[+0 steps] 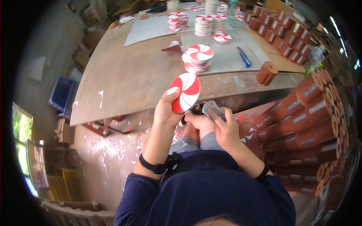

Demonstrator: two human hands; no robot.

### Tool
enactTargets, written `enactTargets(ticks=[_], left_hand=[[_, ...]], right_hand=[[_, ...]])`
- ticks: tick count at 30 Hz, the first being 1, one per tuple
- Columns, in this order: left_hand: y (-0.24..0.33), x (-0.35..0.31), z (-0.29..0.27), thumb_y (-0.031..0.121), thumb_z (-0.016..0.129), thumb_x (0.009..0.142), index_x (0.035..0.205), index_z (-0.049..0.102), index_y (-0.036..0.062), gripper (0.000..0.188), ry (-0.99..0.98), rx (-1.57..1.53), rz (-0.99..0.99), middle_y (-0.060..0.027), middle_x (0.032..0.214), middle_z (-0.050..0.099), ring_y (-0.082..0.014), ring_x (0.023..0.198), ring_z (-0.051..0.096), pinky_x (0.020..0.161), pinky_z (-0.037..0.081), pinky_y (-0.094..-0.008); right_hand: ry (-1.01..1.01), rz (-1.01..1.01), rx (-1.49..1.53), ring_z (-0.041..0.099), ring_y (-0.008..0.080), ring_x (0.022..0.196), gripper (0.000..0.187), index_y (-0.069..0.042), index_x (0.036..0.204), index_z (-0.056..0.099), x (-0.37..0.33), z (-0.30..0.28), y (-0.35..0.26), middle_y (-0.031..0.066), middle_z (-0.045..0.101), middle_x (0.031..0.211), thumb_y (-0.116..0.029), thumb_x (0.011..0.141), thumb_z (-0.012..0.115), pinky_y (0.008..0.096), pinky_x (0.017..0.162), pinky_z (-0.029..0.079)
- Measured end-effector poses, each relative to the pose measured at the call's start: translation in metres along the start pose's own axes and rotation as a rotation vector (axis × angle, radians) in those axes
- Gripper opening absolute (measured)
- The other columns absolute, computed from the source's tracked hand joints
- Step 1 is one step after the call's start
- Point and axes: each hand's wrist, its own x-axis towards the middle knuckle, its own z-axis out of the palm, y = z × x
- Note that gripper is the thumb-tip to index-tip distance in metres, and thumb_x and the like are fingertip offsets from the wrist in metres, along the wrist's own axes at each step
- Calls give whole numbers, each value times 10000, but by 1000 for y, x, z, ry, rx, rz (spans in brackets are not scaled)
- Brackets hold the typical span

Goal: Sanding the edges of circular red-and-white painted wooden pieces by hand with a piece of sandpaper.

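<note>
We find the left hand (167,107) grasping a flat, round disc (185,92), smooth, with red and white swirls, raised before the table (124,75). The right hand (226,128) grips a grey, rounded piece (211,109); its kind we cannot tell. Beyond the held disc we note a pile of like discs (197,60) and a blue, pen-like tool (243,57). One rust-brown tube (267,73) stands at the table's near edge; stacked tubes (298,105) crowd the right side, bearing pale labels (311,89) too small to read. Paper scraps (109,148) litter the floor.
</note>
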Motion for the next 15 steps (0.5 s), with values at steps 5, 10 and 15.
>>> enactTargets(ticks=[5,10,15], left_hand=[[-15,11,-17,82,432,861,1169,408,-44,334,-170,55,-80,-183,1101,529,-280,978,549,838,460,-398],[-1,12,-34,128,455,861,1170,421,-9,340,-67,129,1,-122,1059,567,-252,964,558,819,462,-414],[12,30,-44,123,493,851,1123,460,-19,308,3,12,2,-112,1018,588,-208,922,580,770,490,-316]], right_hand=[[-59,153,190,536,278,821,424,-136,1107,566,32,-21,-20,111,504,1001,-105,685,594,344,617,441],[74,-105,-100,542,240,831,486,-215,1178,516,-2,9,-15,100,500,1032,-133,702,574,321,606,434],[0,33,-61,509,259,839,502,-166,1164,515,-19,17,6,111,444,950,-105,671,585,362,649,439]])
